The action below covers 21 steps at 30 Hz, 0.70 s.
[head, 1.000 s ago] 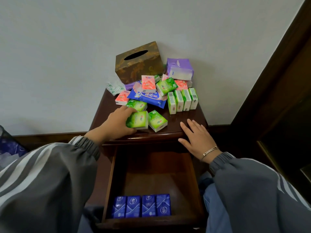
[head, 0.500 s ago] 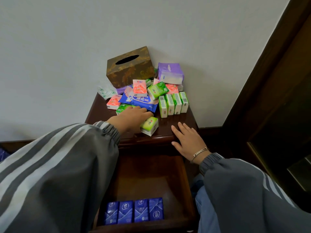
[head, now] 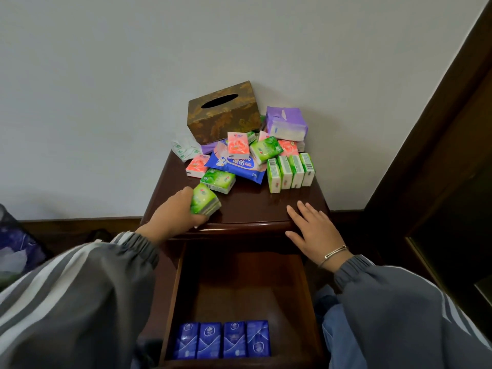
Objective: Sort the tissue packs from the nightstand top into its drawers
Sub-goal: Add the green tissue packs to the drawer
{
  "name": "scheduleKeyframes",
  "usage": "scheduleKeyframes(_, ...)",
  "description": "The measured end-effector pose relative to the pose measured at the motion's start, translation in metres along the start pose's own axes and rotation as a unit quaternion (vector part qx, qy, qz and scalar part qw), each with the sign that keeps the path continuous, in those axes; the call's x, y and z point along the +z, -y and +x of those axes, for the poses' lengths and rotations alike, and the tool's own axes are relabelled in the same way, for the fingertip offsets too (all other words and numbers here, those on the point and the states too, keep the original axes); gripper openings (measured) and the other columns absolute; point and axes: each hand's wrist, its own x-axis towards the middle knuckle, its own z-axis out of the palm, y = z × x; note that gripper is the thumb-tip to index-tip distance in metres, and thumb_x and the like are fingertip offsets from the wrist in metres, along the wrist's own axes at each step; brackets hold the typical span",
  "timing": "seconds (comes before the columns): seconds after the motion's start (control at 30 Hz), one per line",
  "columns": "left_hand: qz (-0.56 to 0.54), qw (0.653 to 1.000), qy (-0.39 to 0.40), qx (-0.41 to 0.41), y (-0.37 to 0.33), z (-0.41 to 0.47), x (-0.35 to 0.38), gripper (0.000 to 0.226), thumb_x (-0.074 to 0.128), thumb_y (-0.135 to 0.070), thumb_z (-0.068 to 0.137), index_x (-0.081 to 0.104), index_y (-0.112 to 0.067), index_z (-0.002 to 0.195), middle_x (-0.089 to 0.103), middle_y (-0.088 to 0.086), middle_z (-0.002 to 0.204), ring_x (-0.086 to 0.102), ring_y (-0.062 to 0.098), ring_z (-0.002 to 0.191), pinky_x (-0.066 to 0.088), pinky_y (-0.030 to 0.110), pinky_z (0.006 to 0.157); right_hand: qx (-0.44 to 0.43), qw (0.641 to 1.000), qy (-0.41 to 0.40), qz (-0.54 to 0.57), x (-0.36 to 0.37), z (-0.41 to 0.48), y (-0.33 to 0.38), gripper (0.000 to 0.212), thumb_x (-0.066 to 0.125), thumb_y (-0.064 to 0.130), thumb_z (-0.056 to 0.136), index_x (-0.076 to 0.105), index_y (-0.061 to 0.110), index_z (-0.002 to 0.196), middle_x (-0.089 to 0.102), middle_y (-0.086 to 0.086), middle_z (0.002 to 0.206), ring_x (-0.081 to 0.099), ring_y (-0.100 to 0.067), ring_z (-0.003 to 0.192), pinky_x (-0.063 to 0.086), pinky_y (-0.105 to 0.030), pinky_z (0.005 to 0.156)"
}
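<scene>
My left hand (head: 175, 214) grips a stack of green tissue packs (head: 204, 200) near the front left edge of the dark wooden nightstand top (head: 253, 206). My right hand (head: 314, 231) rests flat, fingers spread, on the front right edge. Behind lie another green pack (head: 218, 180), a row of several upright green packs (head: 290, 171), pink packs (head: 237, 145), a blue wipes pack (head: 237, 166) and a purple pack (head: 287, 123). The top drawer (head: 239, 288) stands pulled out, with a row of several blue packs (head: 222, 339) at its front.
A brown patterned tissue box (head: 223, 113) stands at the back against the white wall. A dark wooden door frame (head: 439, 129) rises on the right. A purple bag (head: 16, 251) sits at the far left on the floor.
My left hand gathered the two loose green packs from the front of the top into one stack and drew it back toward the left front edge. My right hand stayed put.
</scene>
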Motion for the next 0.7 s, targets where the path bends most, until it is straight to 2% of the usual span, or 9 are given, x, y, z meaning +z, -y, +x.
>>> scheduleKeyframes(0.07,-0.007,0.999,-0.041,-0.032,0.004,-0.006,0.002,0.047,0.072,-0.039,0.076,0.044,-0.010,0.099,0.055,0.010,0.102,0.055,0.030,0.094,0.045,0.040,0.073,0.011,0.999,-0.014,0.028,-0.001,-0.001,0.003,0.059,0.032,0.052,0.095,0.020,0.028,0.148,0.020,-0.002,0.157,0.015,-0.019,0.146,0.017,-0.037,0.117)
scheduleKeyframes(0.13,0.012,0.997,-0.064,-0.045,0.003,-0.009,0.008,0.050,0.071,-0.039,0.077,0.045,-0.007,0.104,0.053,0.013,0.107,0.053,0.034,0.100,0.047,0.044,0.079,0.036,0.993,-0.066,0.093,-0.005,0.001,0.007,0.052,0.041,0.048,0.094,0.039,0.025,0.141,0.037,-0.003,0.150,0.030,-0.020,0.140,0.025,-0.038,0.113)
scheduleKeyframes(0.2,0.026,0.996,-0.072,-0.050,0.000,-0.009,0.011,0.053,0.070,-0.040,0.077,0.044,-0.006,0.108,0.051,0.014,0.111,0.052,0.035,0.103,0.045,0.045,0.082,0.057,0.975,-0.163,0.139,-0.014,0.010,0.013,0.042,0.051,0.042,0.091,0.057,0.021,0.127,0.055,-0.002,0.135,0.047,-0.022,0.127,0.037,-0.038,0.103)
scheduleKeyframes(0.3,0.024,0.996,-0.068,-0.056,0.000,-0.007,0.012,0.055,0.069,-0.041,0.078,0.043,-0.006,0.111,0.050,0.013,0.113,0.050,0.035,0.106,0.046,0.046,0.084,0.103,0.952,-0.249,0.148,-0.035,0.039,0.023,0.037,0.057,0.043,0.085,0.062,0.017,0.111,0.062,-0.004,0.113,0.055,-0.027,0.105,0.044,-0.038,0.084)
scheduleKeyframes(0.4,0.018,0.996,-0.066,-0.058,0.001,-0.007,0.012,0.054,0.069,-0.042,0.078,0.043,-0.007,0.110,0.049,0.012,0.113,0.050,0.034,0.106,0.046,0.046,0.083,0.172,0.953,-0.229,0.102,-0.055,0.072,0.032,0.052,0.059,0.053,0.079,0.058,0.015,0.114,0.056,-0.009,0.114,0.050,-0.031,0.104,0.042,-0.039,0.081)
scheduleKeyframes(0.5,0.016,0.996,-0.067,-0.061,0.001,-0.007,0.013,0.054,0.069,-0.042,0.078,0.042,-0.008,0.110,0.049,0.011,0.113,0.050,0.033,0.106,0.046,0.046,0.083,0.202,0.959,-0.192,0.052,-0.060,0.091,0.040,0.062,0.061,0.059,0.073,0.055,0.013,0.114,0.052,-0.011,0.118,0.047,-0.033,0.108,0.040,-0.040,0.083)
scheduleKeyframes(0.7,0.017,0.996,-0.070,-0.060,0.001,-0.007,0.015,0.056,0.068,-0.042,0.077,0.042,-0.007,0.112,0.048,0.011,0.115,0.049,0.032,0.107,0.046,0.045,0.083,0.220,0.958,-0.182,0.034,-0.054,0.102,0.056,0.055,0.066,0.048,0.076,0.054,0.008,0.112,0.052,-0.014,0.118,0.050,-0.034,0.109,0.041,-0.042,0.089)
